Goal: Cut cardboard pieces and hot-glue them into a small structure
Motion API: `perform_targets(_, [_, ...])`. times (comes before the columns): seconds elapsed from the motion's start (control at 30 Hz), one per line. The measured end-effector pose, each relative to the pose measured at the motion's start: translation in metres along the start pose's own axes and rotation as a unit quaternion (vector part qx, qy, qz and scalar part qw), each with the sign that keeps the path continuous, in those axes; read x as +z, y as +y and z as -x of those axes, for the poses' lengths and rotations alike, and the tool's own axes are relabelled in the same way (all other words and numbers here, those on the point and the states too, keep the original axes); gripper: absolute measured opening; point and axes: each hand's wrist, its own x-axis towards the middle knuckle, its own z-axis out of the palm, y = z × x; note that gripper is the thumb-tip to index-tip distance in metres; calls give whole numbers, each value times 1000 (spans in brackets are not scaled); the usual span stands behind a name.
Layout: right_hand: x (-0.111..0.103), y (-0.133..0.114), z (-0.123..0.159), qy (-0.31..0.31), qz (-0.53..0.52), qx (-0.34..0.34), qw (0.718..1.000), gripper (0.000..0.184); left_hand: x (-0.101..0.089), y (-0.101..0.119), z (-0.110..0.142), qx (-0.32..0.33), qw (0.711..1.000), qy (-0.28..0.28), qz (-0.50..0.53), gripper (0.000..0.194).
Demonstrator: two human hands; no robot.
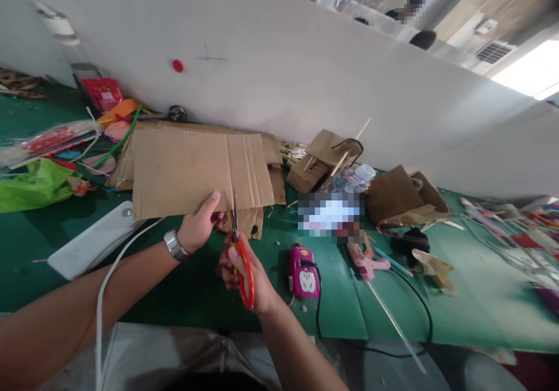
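Observation:
My left hand (201,223), with a watch (175,245) on its wrist, grips the lower edge of a brown cardboard sheet (187,166). Its thumb lies on top of the sheet and the fingers are partly hidden below. Held in my right hand (253,274) is a pair of scissors (247,277) with red-orange handles, the thumb and fingers around them. Their blades point away from me and meet the sheet's near edge, along a crease right of my left thumb. More cardboard shows beneath and behind the sheet.
A white power bank (94,239) and a cable lie left. Right are a magenta power socket (303,271), a pink glue gun (367,263) with a clear stick, and cardboard pieces (404,196). A green bag (37,187) sits far left; a grey partition (262,76) stands behind.

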Motion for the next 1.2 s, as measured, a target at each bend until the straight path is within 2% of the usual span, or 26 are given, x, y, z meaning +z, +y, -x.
perform_targets(0.13, [-2,4,-3,5,-15,-7,1000,61,3,10,6,-58,997,-48,25,57])
perform_targets(0.27, [-7,4,-5,8,-18,-7,1000,61,4,15,7,-56,991,-113,49,61])
perform_targets(0.53, [-9,3,-5,-5,-6,-2,1000,62,6,20,8,-70,993,-92,32,64])
perform_targets(0.87, [-7,0,-5,-11,9,3,1000,57,6,11,7,-96,990,-64,76,62])
perform_targets(1.2, [-6,2,-8,-2,1,-8,1000,57,4,10,5,-101,983,-117,99,59])
